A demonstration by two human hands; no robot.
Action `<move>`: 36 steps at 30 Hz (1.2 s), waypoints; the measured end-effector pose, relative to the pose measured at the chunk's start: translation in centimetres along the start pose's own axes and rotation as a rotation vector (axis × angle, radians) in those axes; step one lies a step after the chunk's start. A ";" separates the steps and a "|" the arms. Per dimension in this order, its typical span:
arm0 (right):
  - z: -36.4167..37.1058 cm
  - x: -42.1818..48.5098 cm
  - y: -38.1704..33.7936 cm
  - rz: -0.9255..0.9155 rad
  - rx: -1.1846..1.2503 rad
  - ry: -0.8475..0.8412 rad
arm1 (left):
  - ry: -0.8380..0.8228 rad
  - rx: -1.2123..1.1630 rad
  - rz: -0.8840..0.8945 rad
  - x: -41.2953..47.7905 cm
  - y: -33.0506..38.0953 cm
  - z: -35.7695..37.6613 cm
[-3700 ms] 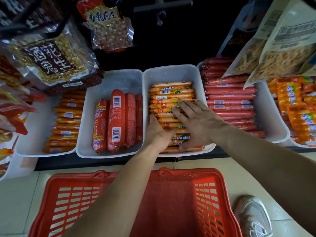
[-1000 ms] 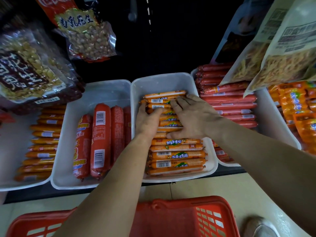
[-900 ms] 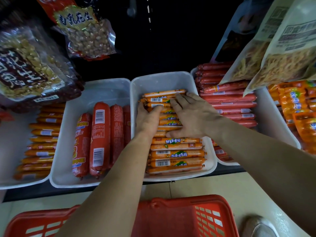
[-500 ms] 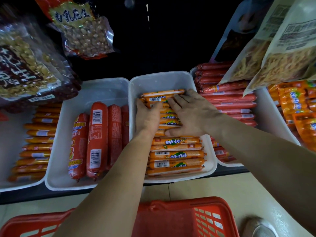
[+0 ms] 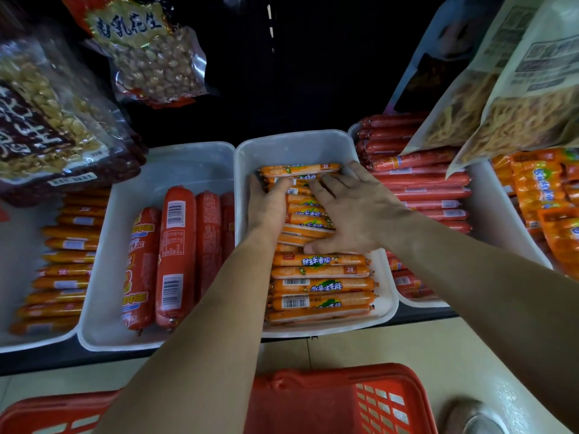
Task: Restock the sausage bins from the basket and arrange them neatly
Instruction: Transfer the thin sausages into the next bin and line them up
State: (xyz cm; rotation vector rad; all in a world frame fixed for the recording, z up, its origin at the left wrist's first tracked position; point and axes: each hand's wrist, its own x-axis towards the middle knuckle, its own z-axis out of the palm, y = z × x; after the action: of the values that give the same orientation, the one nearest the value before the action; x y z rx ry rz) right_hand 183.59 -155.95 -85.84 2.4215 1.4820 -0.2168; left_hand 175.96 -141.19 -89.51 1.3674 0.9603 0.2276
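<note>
Head view: both spread flat, left grip [image 5: 269, 203] and right grip [image 5: 354, 211] square orange sausages [image 5: 319, 286] in the bin [image 5: 297, 147] (bare toward 12 o'clock); even pressure should keep ends flush.

left hand [image 5: 266, 205]: palm down, fingers together and nearly straight, along the left inner side of the middle bin [image 5: 297, 142]; forearm bare, reaching over its near rim. right hand [image 5: 354, 211]: palm down, fingers spread flat, across the bin's middle; forearm entering from its right.
</note>
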 end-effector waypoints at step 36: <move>-0.3 -1.0 0.4 -0.039 -0.067 -0.064 | -0.024 0.360 0.110 -2.1 -2.6 -0.6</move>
State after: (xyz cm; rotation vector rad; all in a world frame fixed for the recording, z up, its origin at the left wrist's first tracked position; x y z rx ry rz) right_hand 183.53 -156.88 -85.23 2.3136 1.4852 -0.2465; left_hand 173.27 -142.72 -90.87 1.7516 0.9370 0.1233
